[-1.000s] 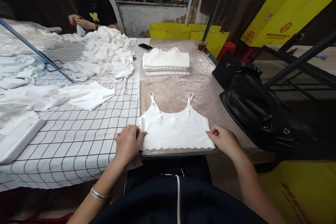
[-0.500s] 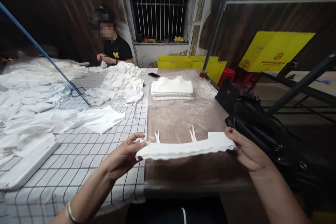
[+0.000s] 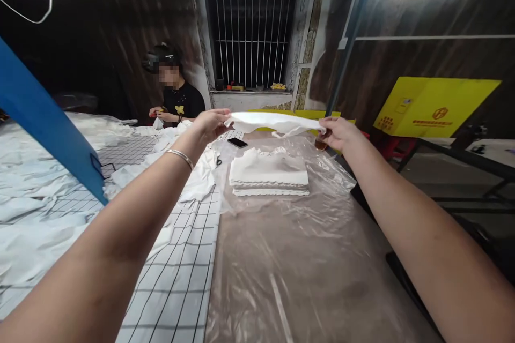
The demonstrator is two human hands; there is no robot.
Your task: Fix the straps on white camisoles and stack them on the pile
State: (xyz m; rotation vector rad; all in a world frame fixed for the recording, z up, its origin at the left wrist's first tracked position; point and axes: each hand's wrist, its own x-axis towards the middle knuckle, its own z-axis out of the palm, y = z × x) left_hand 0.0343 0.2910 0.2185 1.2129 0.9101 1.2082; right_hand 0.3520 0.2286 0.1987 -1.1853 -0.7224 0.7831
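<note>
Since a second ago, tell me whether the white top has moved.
Yes. The white top has left the near table edge; both hands now hold it in the air above the folded stack, farther away.

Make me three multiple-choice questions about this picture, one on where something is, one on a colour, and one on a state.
1. Where is the white garment held?
A. Above the folded stack
B. On the checked cloth
C. Under the plastic sheet

2. What colour is the slanted bar at the left?
A. Red
B. Blue
C. Green

3. How is the garment held?
A. Left hand only
B. Right hand only
C. Both hands, one at each end

Answers:
1. A, it hangs in the air over the stack.
2. B, the bar is plainly blue.
3. C, each hand grips one end.
</note>
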